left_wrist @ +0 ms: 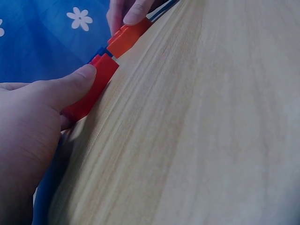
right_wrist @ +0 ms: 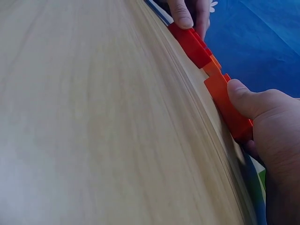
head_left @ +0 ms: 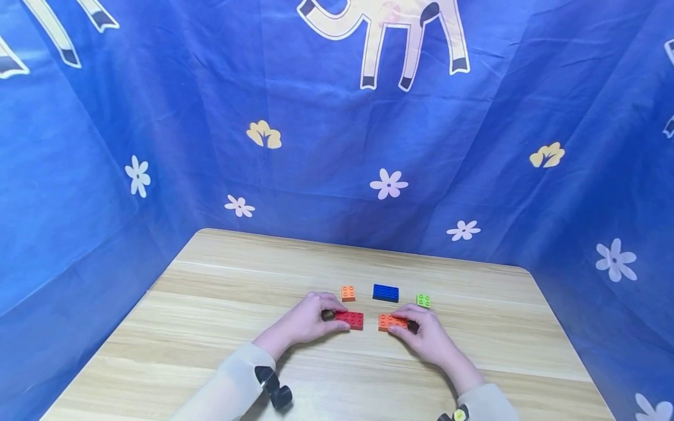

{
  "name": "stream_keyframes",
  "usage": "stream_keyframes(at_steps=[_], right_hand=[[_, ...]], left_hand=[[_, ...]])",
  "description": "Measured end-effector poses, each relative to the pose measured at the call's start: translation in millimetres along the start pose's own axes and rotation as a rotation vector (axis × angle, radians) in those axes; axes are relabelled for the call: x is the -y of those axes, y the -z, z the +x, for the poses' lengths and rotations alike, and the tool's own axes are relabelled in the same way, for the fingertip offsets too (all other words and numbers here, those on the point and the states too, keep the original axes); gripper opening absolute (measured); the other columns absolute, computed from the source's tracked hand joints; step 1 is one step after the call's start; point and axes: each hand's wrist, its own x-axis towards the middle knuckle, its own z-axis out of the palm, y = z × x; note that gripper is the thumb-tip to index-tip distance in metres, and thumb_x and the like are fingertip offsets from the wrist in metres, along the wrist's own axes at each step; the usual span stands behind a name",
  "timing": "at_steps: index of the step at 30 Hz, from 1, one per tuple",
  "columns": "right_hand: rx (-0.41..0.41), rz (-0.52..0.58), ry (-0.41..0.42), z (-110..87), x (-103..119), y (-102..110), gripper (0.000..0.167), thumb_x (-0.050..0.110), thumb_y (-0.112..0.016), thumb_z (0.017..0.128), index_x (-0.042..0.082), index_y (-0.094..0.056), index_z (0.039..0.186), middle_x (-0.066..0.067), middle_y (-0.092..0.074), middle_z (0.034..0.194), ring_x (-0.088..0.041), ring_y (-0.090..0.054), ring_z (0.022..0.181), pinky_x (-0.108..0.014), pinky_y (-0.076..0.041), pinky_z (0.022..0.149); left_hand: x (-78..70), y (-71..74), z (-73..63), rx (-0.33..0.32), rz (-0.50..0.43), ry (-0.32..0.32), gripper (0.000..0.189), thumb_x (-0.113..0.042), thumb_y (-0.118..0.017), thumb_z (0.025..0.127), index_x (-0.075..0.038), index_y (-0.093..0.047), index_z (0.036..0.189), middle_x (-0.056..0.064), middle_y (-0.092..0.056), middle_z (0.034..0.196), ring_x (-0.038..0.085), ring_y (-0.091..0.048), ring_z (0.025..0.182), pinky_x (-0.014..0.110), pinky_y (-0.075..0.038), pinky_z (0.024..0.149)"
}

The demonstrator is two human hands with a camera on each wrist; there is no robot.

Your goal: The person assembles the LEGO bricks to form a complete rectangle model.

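Observation:
My left hand (head_left: 313, 317) pinches a red building brick (head_left: 355, 320) between thumb and fingers, studs facing up, at the middle of the table. Across a small gap, my right hand (head_left: 424, 333) grips an orange brick (head_left: 385, 323) of similar length, its thumb on the near side. In the left wrist view the red brick (left_wrist: 96, 89) sits low over the wood, in line with the orange brick (left_wrist: 129, 38). The right wrist view has the orange brick (right_wrist: 227, 108) under the thumb, with the red brick (right_wrist: 191, 44) beyond it.
Behind the hands lie a small orange brick (head_left: 348, 293), a blue brick (head_left: 386, 292) and a small lime green brick (head_left: 423, 300). The wooden table (head_left: 237, 275) ends at a blue curtain (head_left: 326, 175) printed with flowers and animals.

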Motion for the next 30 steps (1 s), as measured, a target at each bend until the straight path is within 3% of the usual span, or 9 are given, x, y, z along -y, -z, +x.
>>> stream_keyframes(at_steps=[15, 23, 30], right_hand=[[0.039, 0.005, -0.027, 10.5, 9.1, -11.3, 0.035, 0.029, -0.085, 0.092, 0.012, -0.079, 0.121, 0.008, -0.072, 0.121, -0.017, -0.066, 0.117, -0.049, -0.049, 0.108], [0.057, 0.002, -0.052, 14.3, 12.8, -14.9, 0.034, 0.032, -0.085, 0.091, 0.017, -0.08, 0.121, 0.017, -0.07, 0.119, -0.014, -0.064, 0.117, -0.049, -0.048, 0.108], [0.062, 0.014, -0.075, 16.3, 14.2, -17.5, 0.034, 0.032, -0.086, 0.091, 0.018, -0.08, 0.121, 0.016, -0.07, 0.119, -0.013, -0.063, 0.117, -0.049, -0.048, 0.108]], left_hand=[[2.1, -2.0, 0.4, -0.001, 0.001, 0.018, 0.041, -0.044, -0.084, 0.091, -0.016, -0.08, 0.12, -0.01, -0.073, 0.113, 0.008, -0.067, 0.108, 0.037, -0.054, 0.101], [1.3, -3.1, 2.3, 0.006, 0.0, 0.029, 0.044, -0.045, -0.084, 0.091, -0.014, -0.08, 0.121, -0.01, -0.073, 0.113, 0.009, -0.066, 0.108, 0.038, -0.054, 0.101], [1.1, -4.6, 5.0, 0.01, 0.017, 0.032, 0.042, -0.046, -0.084, 0.091, -0.017, -0.081, 0.121, -0.012, -0.072, 0.112, 0.007, -0.065, 0.104, 0.036, -0.055, 0.097]])
